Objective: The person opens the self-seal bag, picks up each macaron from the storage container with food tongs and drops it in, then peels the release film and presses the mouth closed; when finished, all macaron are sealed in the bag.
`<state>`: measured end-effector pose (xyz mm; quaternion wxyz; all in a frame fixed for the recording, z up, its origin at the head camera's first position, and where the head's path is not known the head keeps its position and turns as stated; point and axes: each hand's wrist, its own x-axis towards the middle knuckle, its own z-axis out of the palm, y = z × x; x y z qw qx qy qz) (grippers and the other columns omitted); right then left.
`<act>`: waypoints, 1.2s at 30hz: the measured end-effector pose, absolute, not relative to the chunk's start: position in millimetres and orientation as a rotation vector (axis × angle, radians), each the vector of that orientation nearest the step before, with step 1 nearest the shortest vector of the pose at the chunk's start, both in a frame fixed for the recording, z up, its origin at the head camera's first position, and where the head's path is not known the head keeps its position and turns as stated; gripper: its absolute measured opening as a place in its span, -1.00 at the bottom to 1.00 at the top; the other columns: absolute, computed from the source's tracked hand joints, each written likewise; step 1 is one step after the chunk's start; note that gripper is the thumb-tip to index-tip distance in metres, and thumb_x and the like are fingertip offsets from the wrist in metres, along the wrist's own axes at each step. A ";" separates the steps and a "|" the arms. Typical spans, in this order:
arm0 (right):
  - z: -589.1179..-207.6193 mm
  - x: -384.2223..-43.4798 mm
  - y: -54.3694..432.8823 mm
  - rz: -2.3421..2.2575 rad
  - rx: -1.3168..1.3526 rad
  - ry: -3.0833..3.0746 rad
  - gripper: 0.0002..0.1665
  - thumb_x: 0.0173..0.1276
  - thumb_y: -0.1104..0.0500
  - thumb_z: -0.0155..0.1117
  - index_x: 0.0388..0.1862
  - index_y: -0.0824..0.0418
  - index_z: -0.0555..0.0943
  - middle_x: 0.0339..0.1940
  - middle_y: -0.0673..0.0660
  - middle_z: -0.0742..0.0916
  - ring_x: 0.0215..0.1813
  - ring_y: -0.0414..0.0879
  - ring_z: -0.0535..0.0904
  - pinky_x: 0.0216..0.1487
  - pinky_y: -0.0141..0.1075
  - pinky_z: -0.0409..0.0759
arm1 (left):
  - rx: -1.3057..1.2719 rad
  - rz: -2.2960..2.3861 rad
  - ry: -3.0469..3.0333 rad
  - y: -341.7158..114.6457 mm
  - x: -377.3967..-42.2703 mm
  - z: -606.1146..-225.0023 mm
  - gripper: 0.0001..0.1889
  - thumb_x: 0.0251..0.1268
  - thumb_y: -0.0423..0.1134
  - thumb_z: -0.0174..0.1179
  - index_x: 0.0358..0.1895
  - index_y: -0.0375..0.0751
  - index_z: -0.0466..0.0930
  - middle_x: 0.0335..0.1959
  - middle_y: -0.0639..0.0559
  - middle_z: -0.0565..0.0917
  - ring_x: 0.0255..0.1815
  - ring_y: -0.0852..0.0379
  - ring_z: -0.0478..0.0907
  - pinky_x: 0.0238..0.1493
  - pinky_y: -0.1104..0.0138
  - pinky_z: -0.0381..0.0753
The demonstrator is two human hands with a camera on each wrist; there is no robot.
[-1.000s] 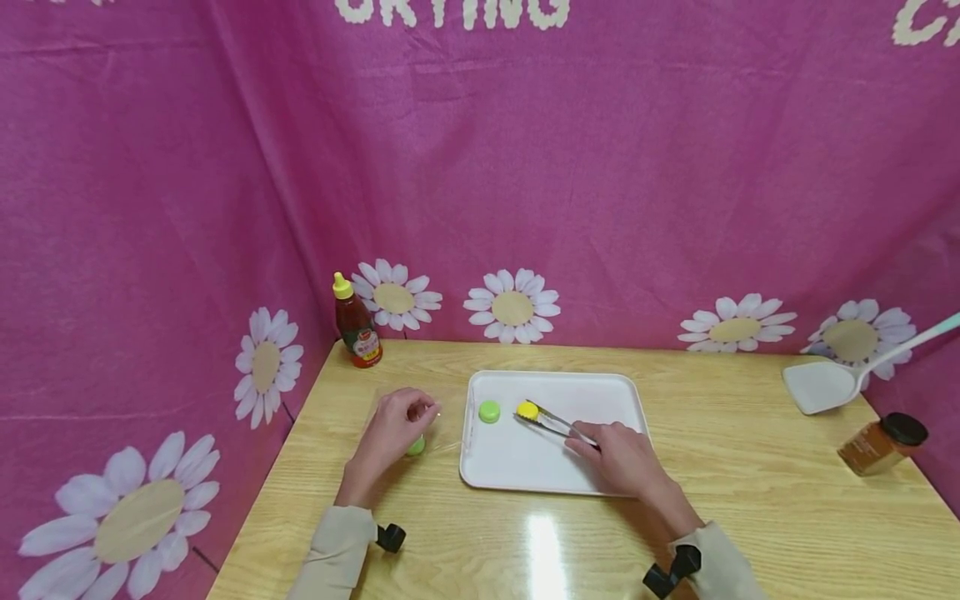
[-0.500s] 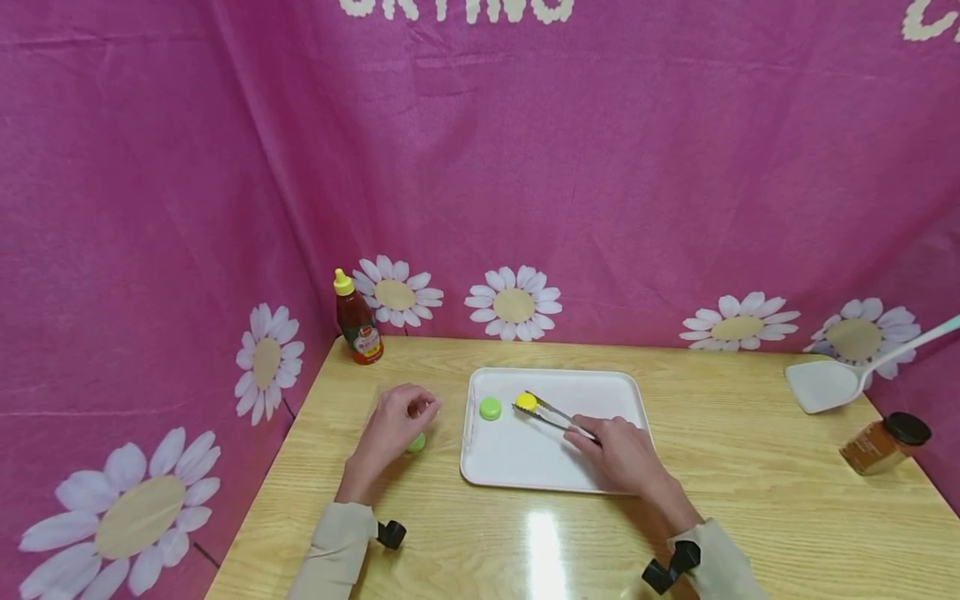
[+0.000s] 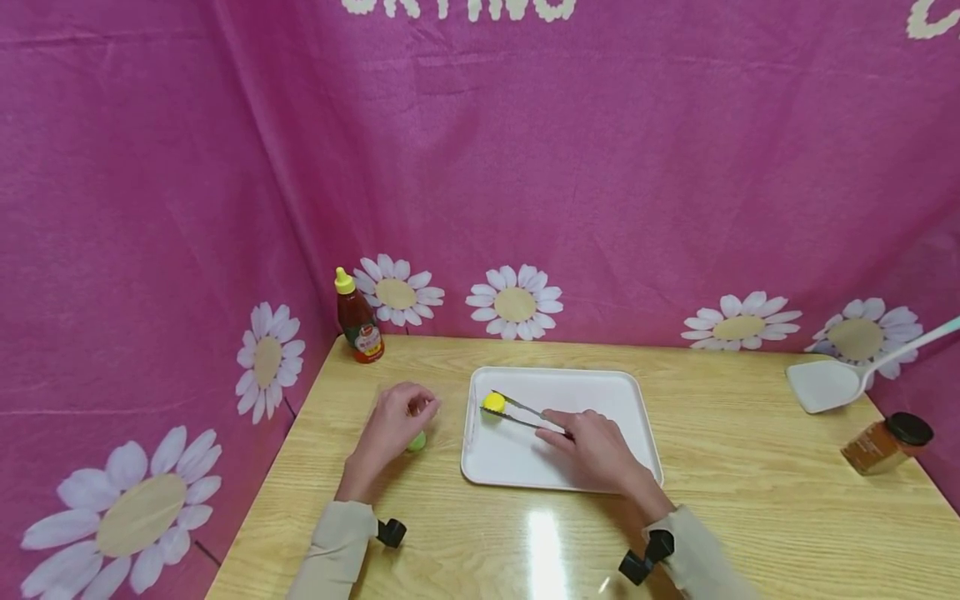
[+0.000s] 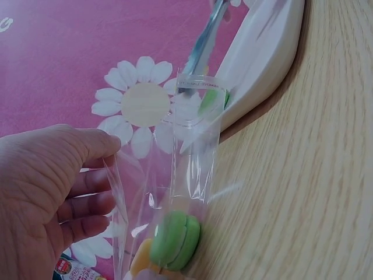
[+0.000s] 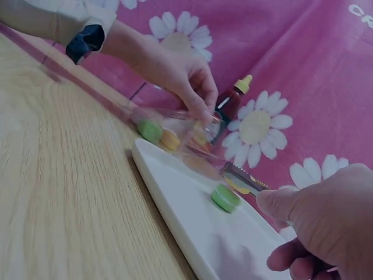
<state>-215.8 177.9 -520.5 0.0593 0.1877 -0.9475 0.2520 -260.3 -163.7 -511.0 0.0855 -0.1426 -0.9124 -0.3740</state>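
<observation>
My left hand [image 3: 393, 423] pinches the edge of a clear plastic bag [image 4: 195, 169], its mouth towards the tray. Inside lie a green macaron [image 4: 175, 240] and a yellow-orange macaron [image 5: 170, 140]. My right hand [image 3: 596, 450] holds metal tongs [image 3: 517, 420], and a yellow macaron [image 3: 493, 402] sits between their tips above the left part of the white tray [image 3: 510, 458]. Another green macaron [image 5: 225, 199] lies on the tray, just below the tong tips; in the head view the yellow one mostly covers it.
A sauce bottle [image 3: 362, 327] with a yellow cap stands at the back left corner. On the right are a white spatula [image 3: 825, 386] and a brown jar [image 3: 883, 446] with a black lid. A pink flowered cloth [image 3: 600, 183] borders the wooden table.
My right hand has moved left with the tongs, bringing the yellow macaron from the right of the green one to above it. My left hand stays with the bag.
</observation>
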 end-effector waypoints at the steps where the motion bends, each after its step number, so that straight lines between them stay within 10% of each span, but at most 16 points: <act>1: -519.8 -217.2 174.2 0.761 0.581 -2.866 -0.49 0.48 -0.22 0.33 0.26 -0.01 0.73 -0.74 -0.24 0.46 -0.42 -0.22 0.51 -0.38 -0.23 0.46 | -0.424 -1.110 -2.714 -163.8 -260.3 -510.5 -0.93 0.41 -0.16 0.39 -0.17 -0.03 0.79 -0.35 0.15 0.63 -0.28 0.13 0.51 -0.22 0.29 0.58; 11: -518.6 -230.6 142.1 0.756 0.702 -2.907 -0.51 0.48 -0.19 0.34 0.25 0.00 0.74 -0.46 -0.08 0.78 -0.36 -0.31 0.59 -0.34 -0.28 0.50 | -0.423 -1.084 -2.699 -166.0 -259.5 -508.5 -0.93 0.40 -0.16 0.41 -0.16 -0.03 0.79 -0.32 0.16 0.65 -0.26 0.13 0.52 -0.19 0.27 0.57; 28: -523.5 -256.4 94.0 0.738 0.903 -2.867 -0.79 0.51 -0.17 0.31 -0.31 -0.15 0.65 -0.60 -0.17 0.47 -0.45 -0.22 0.47 -0.45 -0.26 0.44 | -0.471 -1.113 -2.694 -167.4 -259.0 -507.6 -0.95 0.41 -0.16 0.40 -0.20 -0.01 0.79 -0.40 0.19 0.62 -0.33 0.15 0.50 -0.28 0.31 0.50; 36: -525.8 -260.3 83.7 0.728 0.894 -2.888 -0.74 0.53 -0.20 0.27 -0.03 -0.15 0.77 -0.41 -0.15 0.71 -0.36 -0.24 0.57 -0.35 -0.24 0.51 | -0.454 -1.117 -2.714 -167.2 -260.5 -507.9 -0.95 0.41 -0.18 0.39 -0.17 -0.02 0.80 -0.39 0.18 0.63 -0.33 0.14 0.50 -0.27 0.29 0.51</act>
